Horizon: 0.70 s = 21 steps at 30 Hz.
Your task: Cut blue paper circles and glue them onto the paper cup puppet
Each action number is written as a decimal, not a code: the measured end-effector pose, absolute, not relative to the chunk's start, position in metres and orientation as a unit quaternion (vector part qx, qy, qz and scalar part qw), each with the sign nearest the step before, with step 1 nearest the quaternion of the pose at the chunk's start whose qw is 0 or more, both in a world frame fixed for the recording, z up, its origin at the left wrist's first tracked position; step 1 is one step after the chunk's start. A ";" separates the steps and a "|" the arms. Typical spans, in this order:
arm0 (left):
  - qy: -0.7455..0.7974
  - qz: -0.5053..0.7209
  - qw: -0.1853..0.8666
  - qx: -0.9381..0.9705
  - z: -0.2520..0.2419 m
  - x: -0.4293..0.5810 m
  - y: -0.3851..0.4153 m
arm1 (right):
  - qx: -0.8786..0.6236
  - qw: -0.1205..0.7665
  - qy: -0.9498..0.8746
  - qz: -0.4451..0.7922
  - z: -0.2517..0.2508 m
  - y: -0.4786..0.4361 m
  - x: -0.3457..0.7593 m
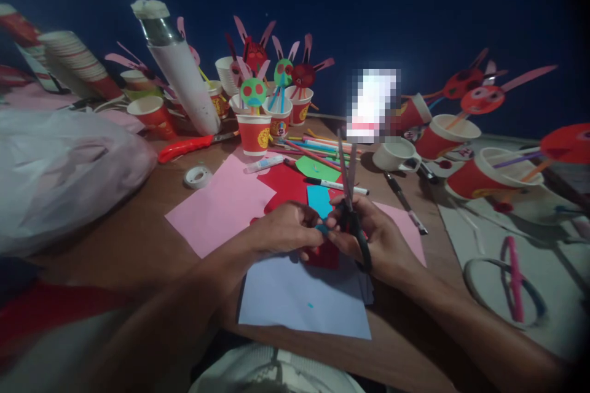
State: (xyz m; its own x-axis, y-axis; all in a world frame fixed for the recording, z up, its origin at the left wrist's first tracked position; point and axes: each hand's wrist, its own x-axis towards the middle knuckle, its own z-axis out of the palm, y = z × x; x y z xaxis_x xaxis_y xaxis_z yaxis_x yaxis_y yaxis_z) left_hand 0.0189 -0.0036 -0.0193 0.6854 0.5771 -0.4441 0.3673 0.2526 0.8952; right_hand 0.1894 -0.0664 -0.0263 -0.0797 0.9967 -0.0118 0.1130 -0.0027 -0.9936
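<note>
My left hand [288, 227] pinches a small blue paper piece [322, 229] near the middle of the desk. Around the handles of black-handled scissors [349, 196] my right hand [375, 236] is closed, and its fingertips also meet the blue piece. The scissor blades point up and away from me, slightly apart. Beneath the hands lie red paper [328, 256] and a white sheet [304, 301] with a tiny blue scrap [310, 305] on it. Just beyond the fingers is a larger blue paper [318, 198] with a cut edge.
Pink paper [221, 202], a tape roll [197, 177] and a red-handled cutter [187, 148] lie left. Red cups [255, 135] with paper animal faces stand behind. A white mug [394, 155] and pens are right; a plastic bag [69, 178] fills the far left.
</note>
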 end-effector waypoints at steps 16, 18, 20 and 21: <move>0.348 0.094 0.772 0.524 -0.008 0.020 0.000 | -0.608 0.414 -0.501 0.456 -0.015 -0.062 0.191; 0.355 0.102 0.765 0.527 -0.007 0.021 -0.002 | -0.609 0.425 -0.495 0.451 -0.016 -0.063 0.190; 0.366 0.115 0.754 0.533 -0.008 0.023 -0.004 | -0.610 0.431 -0.490 0.450 -0.017 -0.064 0.188; 0.373 0.124 0.747 0.536 -0.009 0.024 -0.005 | -0.610 0.432 -0.488 0.451 -0.017 -0.064 0.188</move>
